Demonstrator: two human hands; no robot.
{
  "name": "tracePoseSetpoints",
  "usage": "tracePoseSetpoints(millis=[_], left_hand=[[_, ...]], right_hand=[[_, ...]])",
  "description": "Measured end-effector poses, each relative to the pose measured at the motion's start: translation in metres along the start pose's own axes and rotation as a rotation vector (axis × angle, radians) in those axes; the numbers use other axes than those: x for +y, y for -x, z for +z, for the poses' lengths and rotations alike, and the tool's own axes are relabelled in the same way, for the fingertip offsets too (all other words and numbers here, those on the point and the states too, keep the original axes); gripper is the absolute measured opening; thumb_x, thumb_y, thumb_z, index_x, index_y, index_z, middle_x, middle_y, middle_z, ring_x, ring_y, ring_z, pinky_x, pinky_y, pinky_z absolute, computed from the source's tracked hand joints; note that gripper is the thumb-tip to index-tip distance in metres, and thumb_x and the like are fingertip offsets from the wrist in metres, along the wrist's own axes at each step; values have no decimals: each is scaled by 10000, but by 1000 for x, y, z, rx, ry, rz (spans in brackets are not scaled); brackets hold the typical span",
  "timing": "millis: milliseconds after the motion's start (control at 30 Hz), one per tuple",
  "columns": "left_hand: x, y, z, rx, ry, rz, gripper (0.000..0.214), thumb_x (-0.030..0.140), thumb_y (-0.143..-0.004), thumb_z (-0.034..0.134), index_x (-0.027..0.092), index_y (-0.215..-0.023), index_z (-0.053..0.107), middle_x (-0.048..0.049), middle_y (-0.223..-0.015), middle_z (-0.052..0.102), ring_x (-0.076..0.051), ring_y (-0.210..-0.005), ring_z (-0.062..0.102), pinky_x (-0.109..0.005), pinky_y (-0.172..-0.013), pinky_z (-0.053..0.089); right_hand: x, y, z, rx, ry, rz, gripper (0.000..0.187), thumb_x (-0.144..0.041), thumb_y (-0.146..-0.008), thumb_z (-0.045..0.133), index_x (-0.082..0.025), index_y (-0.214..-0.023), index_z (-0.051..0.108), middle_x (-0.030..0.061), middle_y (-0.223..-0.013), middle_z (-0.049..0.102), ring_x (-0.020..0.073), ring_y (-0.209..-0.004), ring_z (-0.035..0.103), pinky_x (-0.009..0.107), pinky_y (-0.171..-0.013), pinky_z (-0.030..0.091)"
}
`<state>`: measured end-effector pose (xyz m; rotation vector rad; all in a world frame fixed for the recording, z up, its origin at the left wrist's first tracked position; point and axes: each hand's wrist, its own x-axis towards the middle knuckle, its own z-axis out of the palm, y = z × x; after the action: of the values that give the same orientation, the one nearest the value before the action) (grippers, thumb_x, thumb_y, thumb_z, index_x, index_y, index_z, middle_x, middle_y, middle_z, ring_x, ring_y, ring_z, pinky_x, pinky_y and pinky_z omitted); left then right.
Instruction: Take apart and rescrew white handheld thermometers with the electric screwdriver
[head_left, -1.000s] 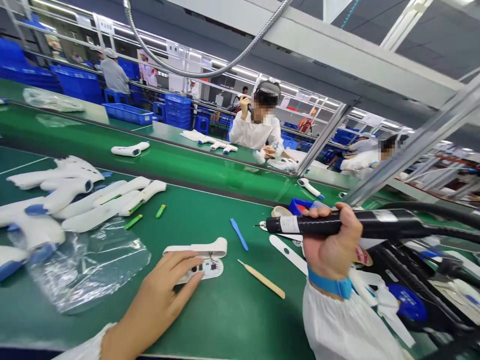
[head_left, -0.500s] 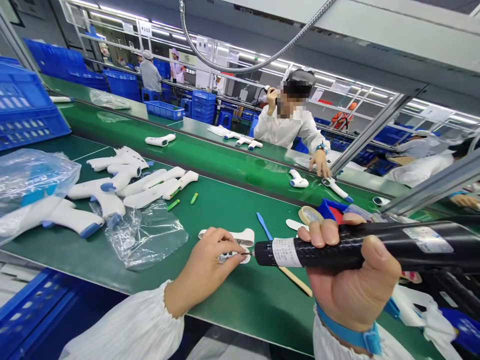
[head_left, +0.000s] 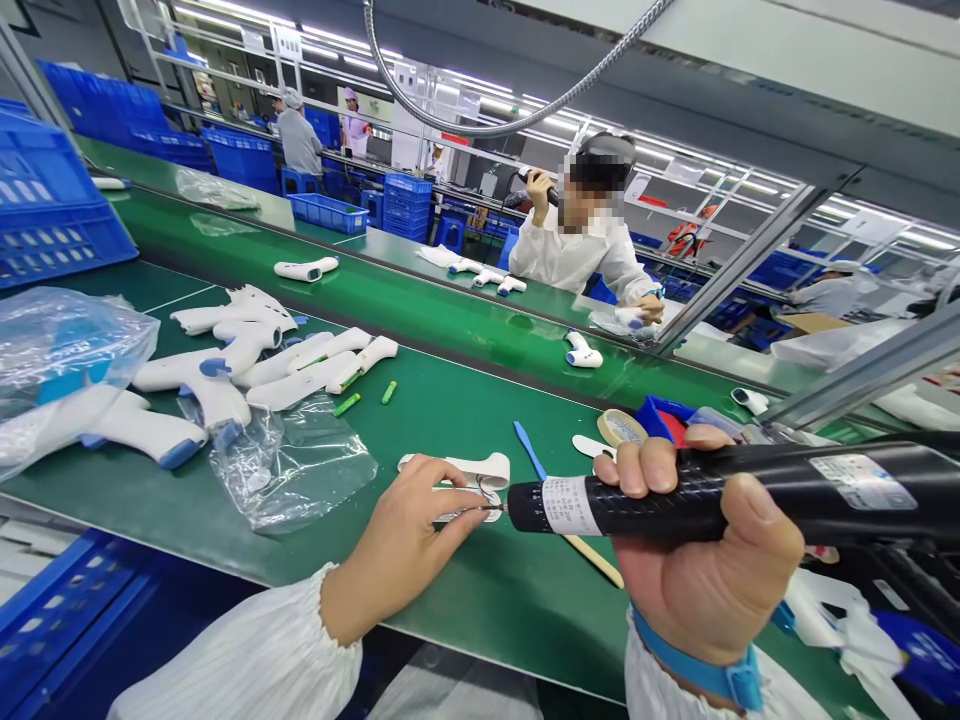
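Note:
My left hand [head_left: 405,540] presses on an opened white infrared thermometer shell [head_left: 472,472] lying on the green conveyor belt [head_left: 487,620], its fingers covering much of a small circuit board with thin wires. My right hand [head_left: 697,540] grips a black electric screwdriver [head_left: 750,500] horizontally. The screwdriver's thin bit [head_left: 499,508] reaches the shell just beside my left fingertips. A blue wrist strap [head_left: 697,672] circles my right wrist. The exact screw or hole under the bit is hidden by my fingers.
Several white thermometers [head_left: 225,375] lie left of my hands beside a clear plastic bag [head_left: 292,470]. A blue pry tool [head_left: 529,450], wooden stick [head_left: 592,560] and tape roll [head_left: 622,428] lie close by. A co-worker [head_left: 577,230] sits across the belt.
The screwdriver and both hands have barely moved. My left hand has shifted slightly, with its fingers now lying further over the shell. The co-worker's hand has moved away from the far belt.

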<state>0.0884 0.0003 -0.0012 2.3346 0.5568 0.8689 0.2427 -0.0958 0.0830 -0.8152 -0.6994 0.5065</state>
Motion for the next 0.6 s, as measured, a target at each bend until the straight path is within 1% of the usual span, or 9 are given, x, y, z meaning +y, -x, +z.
tracePoseSetpoints(millis=[267, 467, 533, 600], left_hand=[[1, 0, 1, -4, -40, 8, 185, 262, -848, 505, 269, -894, 683, -42, -934, 610, -188, -880, 527, -361, -776, 437], [2, 2, 1, -33, -74, 73, 226, 209, -868, 457, 241, -960, 661, -59, -961, 609, -191, -905, 520, -344, -761, 454], [2, 3, 0, -59, -76, 84, 231, 203, -869, 451, 239, -1013, 629, -63, -998, 600, -193, -922, 519, -349, -776, 455], [0, 6, 0, -112, -71, 79, 264, 231, -856, 482, 238, -1109, 558, -69, -1061, 581, -202, -965, 514, -360, -808, 453]], right_hand=[[1, 1, 1, -8, -14, 7, 252, -386, -661, 670, -250, -820, 530, -56, -561, 449, 109, -507, 433, 286, -544, 414], [3, 3, 1, -64, 29, 4, 229, -384, -688, 646, -260, -830, 516, -56, -566, 462, 115, -506, 452, 290, -542, 428], [3, 4, 2, -103, 42, -4, 232, -381, -697, 643, -263, -847, 513, -55, -572, 477, 118, -509, 463, 291, -543, 433], [5, 4, 3, -144, 61, -16, 231, -366, -705, 643, -263, -862, 508, -53, -578, 499, 124, -519, 480, 297, -555, 442]])
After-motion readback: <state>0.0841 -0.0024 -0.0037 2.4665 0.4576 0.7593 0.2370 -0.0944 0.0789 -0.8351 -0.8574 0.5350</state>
